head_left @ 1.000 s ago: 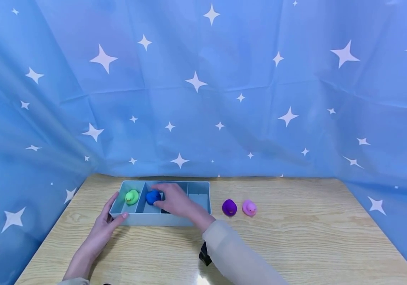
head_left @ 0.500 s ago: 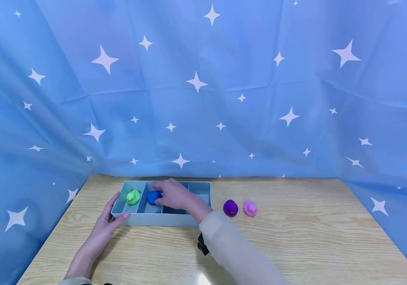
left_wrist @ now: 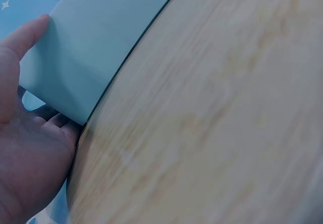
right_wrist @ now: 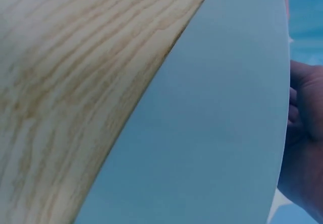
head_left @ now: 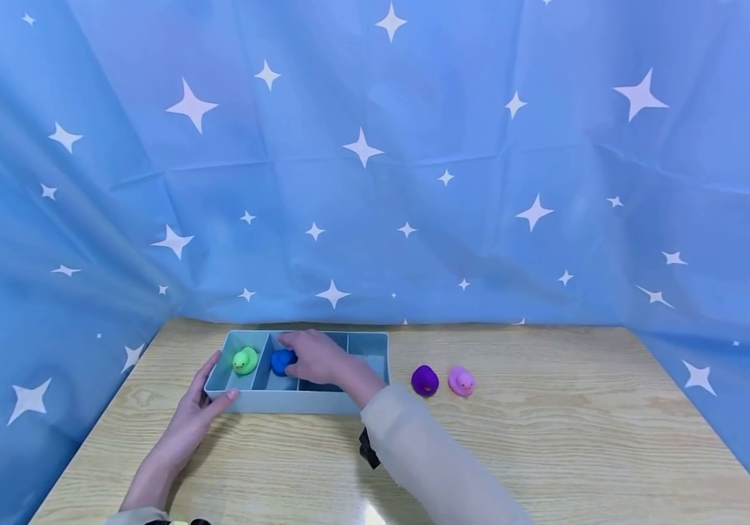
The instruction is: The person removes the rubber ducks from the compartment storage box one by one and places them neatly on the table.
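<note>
A pale blue box with several compartments stands at the back left of the table. At its left end my left hand grips the corner, thumb on the front wall and fingers along the side; the left wrist view shows the same hold. A green rubber duck sits in the leftmost compartment. In the compartment beside it is a blue rubber duck, partly covered by my right hand, whose thumb and fingers hold it. The right wrist view shows this hand beyond the box wall.
On the table right of the box sit a purple rubber duck and a pink rubber duck, side by side. A blue star-patterned curtain hangs behind the wooden table and along its sides.
My right hand stays at the blue duck in its compartment, with the wrist and forearm drawn slightly to the left. The left hand keeps its hold on the box.
</note>
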Demonstrator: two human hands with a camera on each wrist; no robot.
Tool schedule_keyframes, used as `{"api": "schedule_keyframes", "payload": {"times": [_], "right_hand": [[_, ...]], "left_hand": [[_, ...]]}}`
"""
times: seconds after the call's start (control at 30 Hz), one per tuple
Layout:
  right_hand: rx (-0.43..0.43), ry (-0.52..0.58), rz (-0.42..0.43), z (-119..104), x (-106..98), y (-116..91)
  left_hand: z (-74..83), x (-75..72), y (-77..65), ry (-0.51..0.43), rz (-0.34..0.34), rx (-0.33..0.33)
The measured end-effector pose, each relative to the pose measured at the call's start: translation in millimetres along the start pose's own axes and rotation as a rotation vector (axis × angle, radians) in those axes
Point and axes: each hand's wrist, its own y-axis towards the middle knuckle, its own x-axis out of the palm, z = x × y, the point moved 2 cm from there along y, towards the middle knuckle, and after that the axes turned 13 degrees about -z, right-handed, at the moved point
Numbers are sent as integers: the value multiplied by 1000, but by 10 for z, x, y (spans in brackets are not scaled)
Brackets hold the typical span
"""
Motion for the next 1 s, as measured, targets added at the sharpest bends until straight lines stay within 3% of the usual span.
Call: {"api": "schedule_keyframes", "payload": {"times": [0.33, 0.63, 1.0], "right_hand": [[-12, 26, 64, 0, 75, 28], [-3, -45, 74, -38, 160, 85], [-51, -111, 84, -46, 159, 115]], "left_hand": [[8, 6, -4, -5, -3, 2], [10, 13, -12, -4, -2, 3], [0, 13, -27, 1, 2, 14]]}}
